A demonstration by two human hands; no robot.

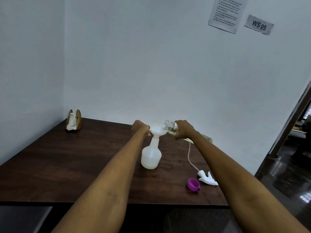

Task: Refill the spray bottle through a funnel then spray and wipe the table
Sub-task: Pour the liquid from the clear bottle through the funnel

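Table (pixel 67 157): funnel (pixel 157 129) in left grip (pixel 140 127).

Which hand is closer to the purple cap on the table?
Right. The right hand holds the clear bottle, beyond the purple cap; the left hand grips the funnel, farther left.

Spray bottle (pixel 151 155) upright near mid-bench (pixel 67 165), funnel (pixel 157 129) seated in its neck. Left hand (pixel 140 127) at the funnel's left rim; right hand (pixel 183 129) just right of it, holding a tilted refill bottle (pixel 170 127) with its mouth over the funnel. Nearer and to the right — cap (pixel 193 184), then trigger head (pixel 207 179) beside it, tube (pixel 190 157) trailing back. Napkin holder (pixel 74 120) at the far left corner, against the wall.
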